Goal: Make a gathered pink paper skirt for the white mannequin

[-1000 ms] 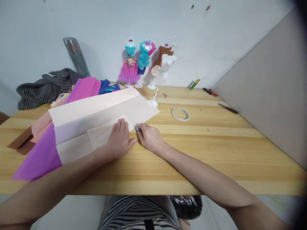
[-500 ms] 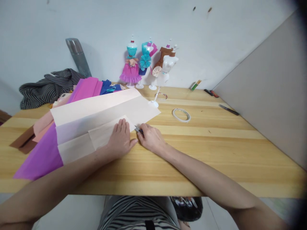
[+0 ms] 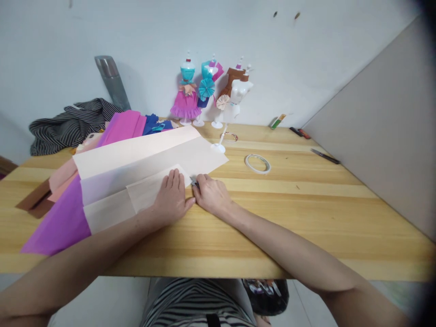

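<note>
A large pale cream sheet of crepe paper (image 3: 136,156) lies creased across the left half of the table, its near edge folded into a flap (image 3: 145,190). My left hand (image 3: 172,195) rests flat on that flap, fingers stretched out and thumb toward the right. Just right of it, my right hand (image 3: 213,193) is closed around a small metal-bladed cutter (image 3: 193,181). Its tip meets the flap's right edge; most of the cutter is hidden in my fingers.
Small dress-form mannequins (image 3: 185,91) in coloured paper stand along the wall; a white one (image 3: 241,91) is nearer. Purple paper (image 3: 61,222) lies under the cream sheet. A tape roll (image 3: 258,164) and a slim dark tool (image 3: 325,156) lie on the right. A grey bottle (image 3: 114,84) leans behind striped cloth (image 3: 73,122).
My right hand has shifted slightly left and up, bringing the cutter's tip closer along the flap's edge. My left hand stays pressed in place.
</note>
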Demonstrator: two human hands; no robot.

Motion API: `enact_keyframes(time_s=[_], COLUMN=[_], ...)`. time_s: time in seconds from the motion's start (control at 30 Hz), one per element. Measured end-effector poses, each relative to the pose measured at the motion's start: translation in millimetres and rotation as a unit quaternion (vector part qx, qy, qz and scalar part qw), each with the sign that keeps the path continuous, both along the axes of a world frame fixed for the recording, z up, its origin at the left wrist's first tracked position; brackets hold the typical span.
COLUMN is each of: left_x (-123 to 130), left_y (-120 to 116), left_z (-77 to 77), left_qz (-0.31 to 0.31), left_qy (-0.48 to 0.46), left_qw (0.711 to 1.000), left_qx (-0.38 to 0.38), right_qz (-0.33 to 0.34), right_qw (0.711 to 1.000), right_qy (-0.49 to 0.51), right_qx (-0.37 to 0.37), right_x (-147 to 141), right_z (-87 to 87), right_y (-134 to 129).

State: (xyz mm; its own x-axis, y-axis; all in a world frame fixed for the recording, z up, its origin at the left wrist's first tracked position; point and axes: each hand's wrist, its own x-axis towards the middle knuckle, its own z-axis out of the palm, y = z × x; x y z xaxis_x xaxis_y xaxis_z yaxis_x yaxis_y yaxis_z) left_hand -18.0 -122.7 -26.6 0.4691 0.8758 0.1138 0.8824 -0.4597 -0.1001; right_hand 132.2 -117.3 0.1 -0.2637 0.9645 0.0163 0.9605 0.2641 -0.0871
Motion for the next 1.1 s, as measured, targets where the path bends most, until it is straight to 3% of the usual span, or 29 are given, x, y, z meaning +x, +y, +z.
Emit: enact_keyframes(time_s=[1.1], left_x=[0.6], left_y=[0.0], left_z=[2.1], left_qz=[0.001], left_qy=[-0.005], left_qw=[1.0], left_qx=[-0.017], right_qz=[-0.014], right_qw=[1.0], right_qy=[0.001], right_qx=[-0.007], right_x=[-1.4], right_z=[0.9], right_y=[-0.1])
